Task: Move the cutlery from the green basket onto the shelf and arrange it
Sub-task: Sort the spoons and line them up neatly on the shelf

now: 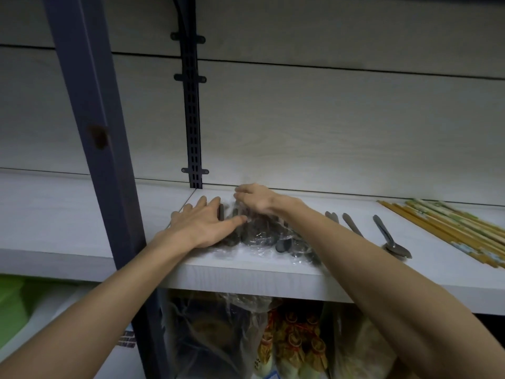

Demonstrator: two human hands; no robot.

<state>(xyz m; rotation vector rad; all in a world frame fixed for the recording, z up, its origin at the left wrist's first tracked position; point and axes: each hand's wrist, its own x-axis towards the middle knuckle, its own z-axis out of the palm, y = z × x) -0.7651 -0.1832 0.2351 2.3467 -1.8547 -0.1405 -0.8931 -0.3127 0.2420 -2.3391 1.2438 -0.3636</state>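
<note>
A heap of dark spoons in clear plastic wrap (259, 237) lies on the white shelf (246, 272) near its front edge. My left hand (203, 224) lies flat on the heap's left side, fingers straight and spread. My right hand (255, 199) reaches over the back of the heap with its fingers curled into the plastic wrap. Right of my right forearm lie bare metal spoons (390, 240) and other metal handles (352, 225). A row of wooden chopsticks (448, 228) lies at the far right. A green basket (13, 305) shows at the lower left, below the shelf.
A dark blue upright post (101, 138) stands in front of the shelf on the left. A black slotted rail (192, 119) runs up the back wall. Plastic bags of packaged goods (273, 337) fill the space under the shelf.
</note>
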